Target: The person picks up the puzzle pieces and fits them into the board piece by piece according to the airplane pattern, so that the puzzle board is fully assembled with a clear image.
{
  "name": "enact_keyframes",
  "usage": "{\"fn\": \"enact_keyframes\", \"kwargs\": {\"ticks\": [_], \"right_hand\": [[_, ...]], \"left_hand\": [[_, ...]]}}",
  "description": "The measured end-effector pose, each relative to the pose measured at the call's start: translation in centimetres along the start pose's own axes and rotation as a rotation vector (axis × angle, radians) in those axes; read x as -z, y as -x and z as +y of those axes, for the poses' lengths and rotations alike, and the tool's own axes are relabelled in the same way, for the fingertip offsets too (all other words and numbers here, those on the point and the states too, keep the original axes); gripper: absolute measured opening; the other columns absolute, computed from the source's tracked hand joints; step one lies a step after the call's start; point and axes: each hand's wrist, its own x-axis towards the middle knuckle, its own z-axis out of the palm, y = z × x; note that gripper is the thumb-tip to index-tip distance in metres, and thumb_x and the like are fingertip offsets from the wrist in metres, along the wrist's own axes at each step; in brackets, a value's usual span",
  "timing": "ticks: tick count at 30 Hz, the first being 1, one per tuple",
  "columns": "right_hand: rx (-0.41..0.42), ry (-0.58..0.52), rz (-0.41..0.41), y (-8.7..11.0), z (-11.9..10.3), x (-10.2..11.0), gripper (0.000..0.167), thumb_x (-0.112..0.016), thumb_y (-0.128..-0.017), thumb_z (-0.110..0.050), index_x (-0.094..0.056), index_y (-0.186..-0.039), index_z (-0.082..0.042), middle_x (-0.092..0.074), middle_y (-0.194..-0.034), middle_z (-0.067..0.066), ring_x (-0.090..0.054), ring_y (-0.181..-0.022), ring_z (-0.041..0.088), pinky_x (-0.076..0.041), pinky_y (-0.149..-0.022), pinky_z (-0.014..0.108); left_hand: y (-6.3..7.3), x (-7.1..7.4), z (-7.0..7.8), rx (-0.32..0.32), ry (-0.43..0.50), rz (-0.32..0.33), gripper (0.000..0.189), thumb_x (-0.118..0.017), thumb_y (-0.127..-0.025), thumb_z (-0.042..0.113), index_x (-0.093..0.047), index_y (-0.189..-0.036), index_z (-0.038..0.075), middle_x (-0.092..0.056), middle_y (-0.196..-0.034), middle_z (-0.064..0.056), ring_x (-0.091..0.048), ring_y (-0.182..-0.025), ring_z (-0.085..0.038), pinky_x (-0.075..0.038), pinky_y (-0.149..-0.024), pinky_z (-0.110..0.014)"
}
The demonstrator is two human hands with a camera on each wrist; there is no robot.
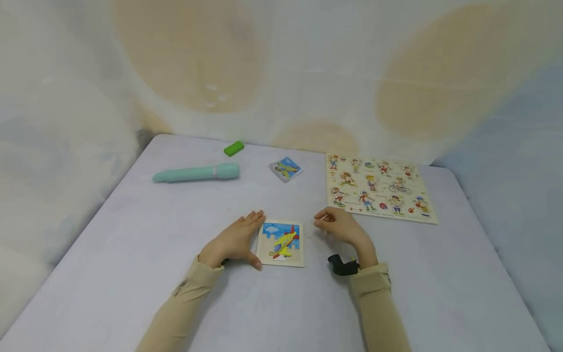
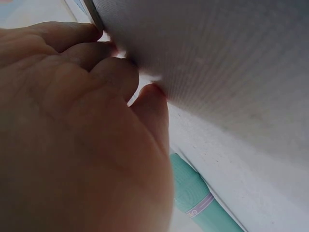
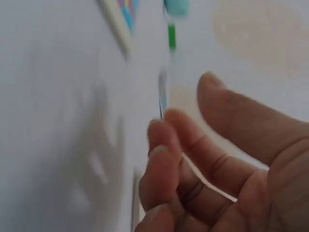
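Note:
A small wooden jigsaw puzzle tray (image 1: 302,255) lies flat on the table, with a yellow and red plane picture (image 1: 285,244) on blue sky pieces. My left hand (image 1: 237,239) rests along its left side, fingers spread at the upper corner and thumb near the lower one. The left wrist view shows the back of this hand, its fingertips down by the tray's edge. To the tray's right is my right hand (image 1: 340,226), fingers loosely bent over the table. In the right wrist view its thumb (image 3: 231,113) stands apart from the fingers (image 3: 161,169), with nothing visible between them.
A board with cartoon children (image 1: 380,188) lies at the back right. Behind the tray is a small plane picture in clear wrap (image 1: 286,169). A mint-green pen-shaped case (image 1: 195,173) and a green block (image 1: 234,148) lie at the back left. Cloth walls border the table.

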Motion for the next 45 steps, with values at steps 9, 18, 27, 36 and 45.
{"fn": "enact_keyframes", "kwargs": {"ticks": [9, 18, 27, 36, 45], "right_hand": [[-0.314, 0.107, 0.086, 2.0, 4.5, 4.3, 0.053, -0.073, -0.085, -0.029, -0.053, -0.123, 0.002, -0.057, -0.122, 0.026, -0.055, -0.106, 0.038, -0.048, -0.086, 0.048], [-0.086, 0.126, 0.038, 0.2, 2.7, 1.3, 0.028, -0.075, -0.080, -0.008, -0.062, -0.105, -0.003, -0.059, -0.108, 0.018, -0.054, -0.099, 0.030, -0.049, -0.086, 0.044], [0.072, 0.018, 0.086, -1.0, -0.6, -1.9, 0.018, -0.071, -0.084, -0.003, -0.058, -0.095, -0.009, -0.063, -0.095, 0.008, -0.056, -0.086, 0.020, -0.049, -0.071, 0.030], [0.205, -0.188, 0.001, -1.5, -3.4, -4.3, 0.029, -0.058, -0.093, -0.007, -0.063, -0.122, -0.010, -0.062, -0.102, 0.011, -0.050, -0.074, 0.015, -0.045, -0.063, 0.022], [0.071, -0.325, 0.035, -1.5, -4.5, -6.3, 0.012, -0.071, -0.086, -0.014, -0.066, -0.093, -0.005, -0.068, -0.081, 0.006, -0.060, -0.068, 0.013, -0.049, -0.060, 0.021]], "left_hand": [[1.2, -0.1, -1.4, 0.047, 0.002, 0.022, 0.126, -0.093, -0.055, 0.041, -0.025, -0.152, 0.000, -0.018, -0.162, -0.015, -0.012, -0.151, -0.033, -0.014, -0.124, -0.050], [1.8, -0.4, -1.6, 0.038, 0.027, 0.038, 0.125, -0.093, -0.055, 0.041, -0.025, -0.152, 0.000, -0.018, -0.162, -0.014, -0.013, -0.151, -0.033, -0.015, -0.123, -0.051], [1.5, 0.0, -1.1, 0.022, 0.023, 0.036, 0.124, -0.093, -0.055, 0.040, -0.025, -0.152, 0.000, -0.018, -0.162, -0.015, -0.013, -0.151, -0.033, -0.015, -0.124, -0.051], [0.5, 0.0, -0.6, -0.011, 0.017, 0.036, 0.124, -0.092, -0.055, 0.042, -0.026, -0.151, -0.001, -0.019, -0.162, -0.015, -0.014, -0.151, -0.034, -0.015, -0.123, -0.051], [0.2, -0.3, -0.2, -0.021, 0.042, 0.027, 0.122, -0.092, -0.056, 0.041, -0.028, -0.151, -0.001, -0.020, -0.161, -0.016, -0.014, -0.151, -0.034, -0.016, -0.123, -0.051]]}}
